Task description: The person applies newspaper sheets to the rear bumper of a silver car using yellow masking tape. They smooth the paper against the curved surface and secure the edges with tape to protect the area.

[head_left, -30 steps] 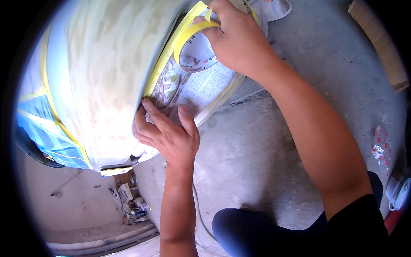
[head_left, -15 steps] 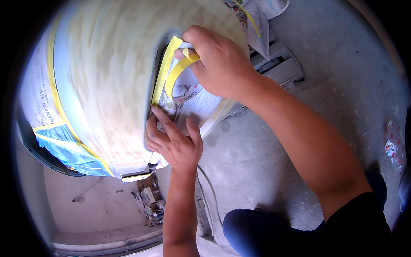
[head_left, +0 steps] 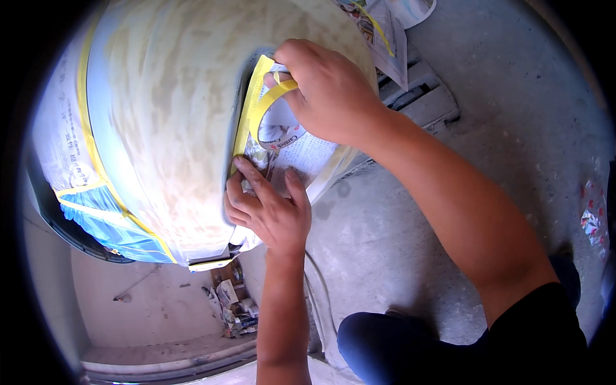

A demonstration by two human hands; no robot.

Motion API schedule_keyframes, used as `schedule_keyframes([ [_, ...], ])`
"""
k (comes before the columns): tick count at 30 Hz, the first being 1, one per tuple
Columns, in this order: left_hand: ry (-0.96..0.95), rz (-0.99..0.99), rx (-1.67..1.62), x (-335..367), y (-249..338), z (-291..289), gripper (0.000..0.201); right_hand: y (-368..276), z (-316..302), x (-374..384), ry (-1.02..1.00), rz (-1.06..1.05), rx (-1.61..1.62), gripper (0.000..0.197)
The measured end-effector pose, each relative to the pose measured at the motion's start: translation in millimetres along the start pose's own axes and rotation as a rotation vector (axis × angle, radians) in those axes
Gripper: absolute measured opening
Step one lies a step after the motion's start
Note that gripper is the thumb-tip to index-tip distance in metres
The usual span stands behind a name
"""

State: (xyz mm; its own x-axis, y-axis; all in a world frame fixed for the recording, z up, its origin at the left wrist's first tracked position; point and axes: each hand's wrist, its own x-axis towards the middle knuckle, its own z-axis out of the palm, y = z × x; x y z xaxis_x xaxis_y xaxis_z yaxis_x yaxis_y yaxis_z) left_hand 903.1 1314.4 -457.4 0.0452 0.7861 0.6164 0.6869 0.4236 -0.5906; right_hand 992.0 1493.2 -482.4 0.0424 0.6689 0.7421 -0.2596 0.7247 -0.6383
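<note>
A roll of yellow masking tape (head_left: 265, 108) is gripped in my right hand (head_left: 330, 96), its fingers curled round the rim near the top of a recess in a curved, patchy beige body panel (head_left: 173, 115). A yellow tape strip (head_left: 249, 112) runs down along the recess edge. Printed paper (head_left: 311, 157) covers the recess beside it. At the strip's lower end, my left hand (head_left: 276, 218) presses with its index fingertip. Its thumb stands apart, the other fingers are bent against the panel, and nothing is held. Part of the roll is hidden behind my right fingers.
Masked paper (head_left: 58, 135) and blue plastic film (head_left: 115, 221) edged with yellow tape cover the panel's left side. Paper scraps (head_left: 229, 301) lie below. A hose (head_left: 321, 289) runs along the floor. My bent knee (head_left: 378, 346) is near. A crumpled wrapper (head_left: 593, 221) lies far right.
The whole view has shifted slightly, with the panel and both hands a little further right in it. My hands keep about the same places on the tape and roll.
</note>
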Motion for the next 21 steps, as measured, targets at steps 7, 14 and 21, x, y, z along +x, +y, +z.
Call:
schedule_keyframes([
  [7,-0.025,-0.035,-0.012,-5.0,-6.9,-6.9,0.068,-2.7,1.2,3.0,0.016,0.046,-0.099,0.014],
  [14,-0.065,-0.081,0.001,-36.0,-36.1,-11.7,0.064,-11.4,1.9,4.1,0.007,0.084,-0.124,0.014],
  [21,-0.034,0.068,-0.044,7.6,-6.2,-9.4,0.066,-13.7,0.7,4.6,-0.023,0.123,-0.109,0.015],
])
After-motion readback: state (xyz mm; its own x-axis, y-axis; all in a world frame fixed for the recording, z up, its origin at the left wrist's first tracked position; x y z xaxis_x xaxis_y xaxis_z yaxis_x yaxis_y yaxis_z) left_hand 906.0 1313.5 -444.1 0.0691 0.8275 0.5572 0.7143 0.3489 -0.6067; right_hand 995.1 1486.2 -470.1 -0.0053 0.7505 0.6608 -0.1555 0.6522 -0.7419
